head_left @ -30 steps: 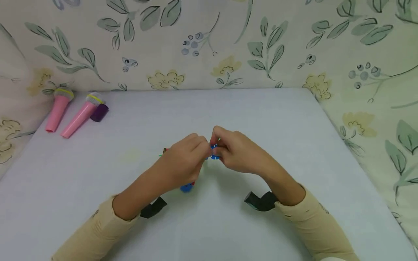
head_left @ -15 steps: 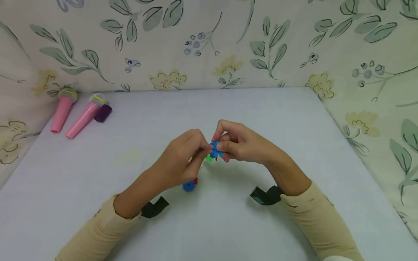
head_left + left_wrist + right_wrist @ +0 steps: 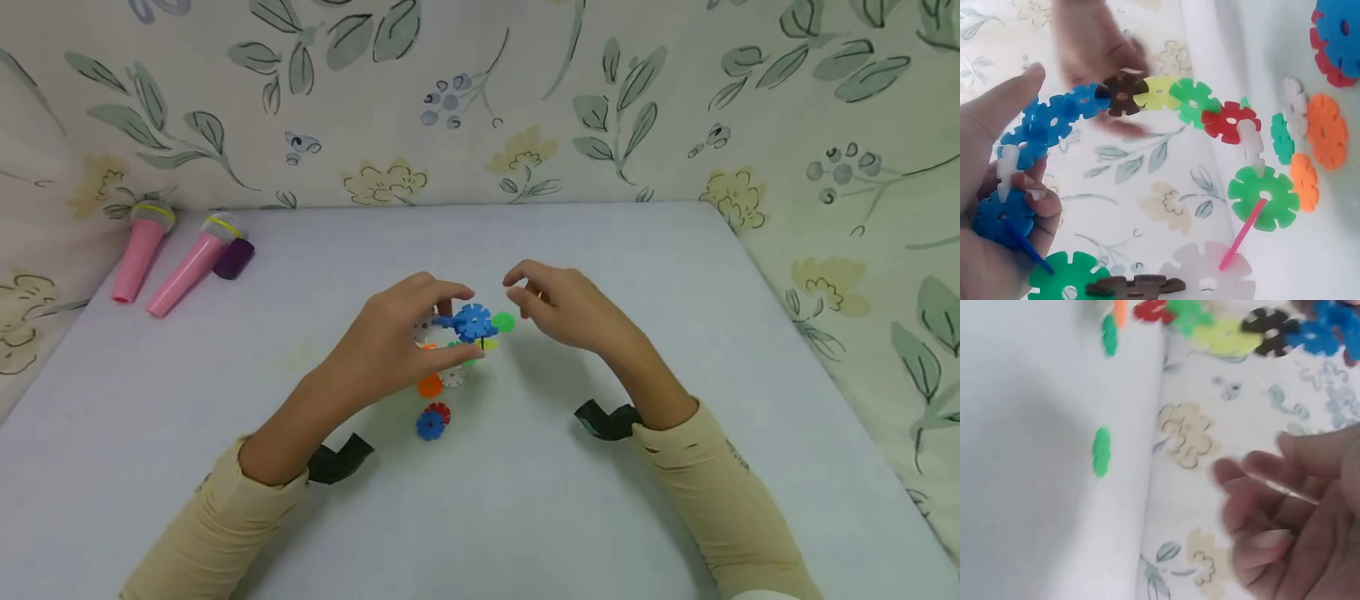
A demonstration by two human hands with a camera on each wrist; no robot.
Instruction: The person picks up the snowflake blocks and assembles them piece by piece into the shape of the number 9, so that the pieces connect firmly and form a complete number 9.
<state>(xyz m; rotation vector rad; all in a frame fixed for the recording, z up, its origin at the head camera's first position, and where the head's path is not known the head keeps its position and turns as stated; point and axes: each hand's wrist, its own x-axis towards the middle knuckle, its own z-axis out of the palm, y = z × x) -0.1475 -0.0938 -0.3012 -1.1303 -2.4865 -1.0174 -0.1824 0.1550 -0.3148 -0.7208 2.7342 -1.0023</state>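
Observation:
My left hand (image 3: 459,327) grips a chain of plastic snowflake discs (image 3: 474,322) just above the table's middle. In the left wrist view the chain (image 3: 1160,100) arcs from blue discs through brown, yellow, green and red ones, and my fingers (image 3: 1019,200) curl round the blue end. My right hand (image 3: 517,287) hovers a little to the right of the chain, fingers loosely bent, holding nothing; in the right wrist view it (image 3: 1272,506) is blurred. A green disc (image 3: 503,322) shows between the hands, and one green disc (image 3: 1102,450) lies on the table.
Loose discs lie below my left hand: orange (image 3: 430,385), white (image 3: 452,377), and a blue and red pair (image 3: 432,422). Two pink toy microphones (image 3: 138,250) (image 3: 187,267) and a purple cap (image 3: 233,258) sit at the back left. Floral cloth walls (image 3: 480,100) surround the pale table (image 3: 675,375).
My right hand has let go of the blue disc and drawn back to the right. The left hand has raised and turned the chain, uncovering the orange and white discs.

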